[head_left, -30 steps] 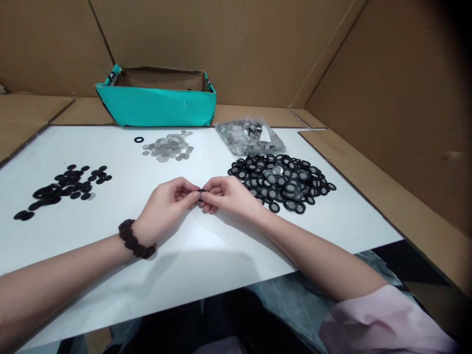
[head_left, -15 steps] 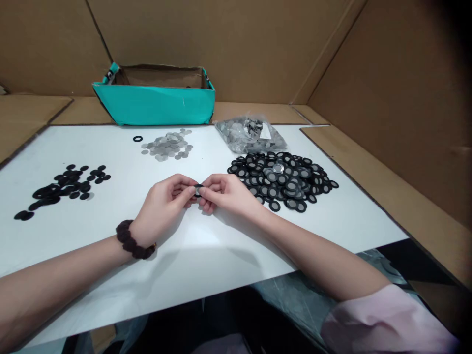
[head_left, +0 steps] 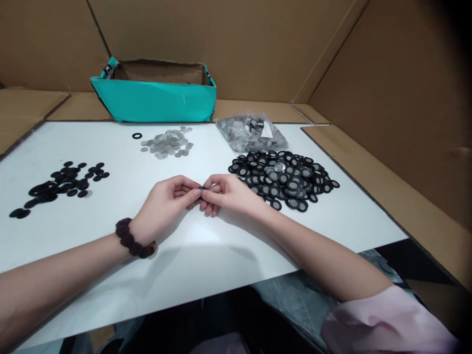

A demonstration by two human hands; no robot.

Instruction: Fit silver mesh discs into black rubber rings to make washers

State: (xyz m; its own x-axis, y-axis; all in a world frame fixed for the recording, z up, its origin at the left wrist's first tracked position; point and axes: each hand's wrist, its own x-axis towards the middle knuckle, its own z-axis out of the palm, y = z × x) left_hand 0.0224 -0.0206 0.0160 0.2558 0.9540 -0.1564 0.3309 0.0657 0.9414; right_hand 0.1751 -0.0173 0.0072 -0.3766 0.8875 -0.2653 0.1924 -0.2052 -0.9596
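Nearest you, your forearms lie across the front edge of the white worktop, and your left hand and right hand meet at its middle, fingertips of both pinched on one small black ring held just above the surface. Judging by the piles, you are at the fitting step, pressing a mesh disc into the rubber ring; whether the disc is seated yet is hidden by your fingers. The next move calls for an even squeeze round the rim so the disc sits flat, then a short carry to the right. Just right of your hands lies the heap of finished rings, black with grey centres, close enough that a wide elbow could scatter it. Well left of your hands sits the loose spread of bare black rings, with open worktop between it and your left wrist, so there is free room for reaching that way. Beyond your hands lies the small pile of grey discs, a single ring just left of it, and a clear bag of discs behind the finished heap. Farthest stands the teal box at the worktop's back edge, against cardboard walls that close in on the right.
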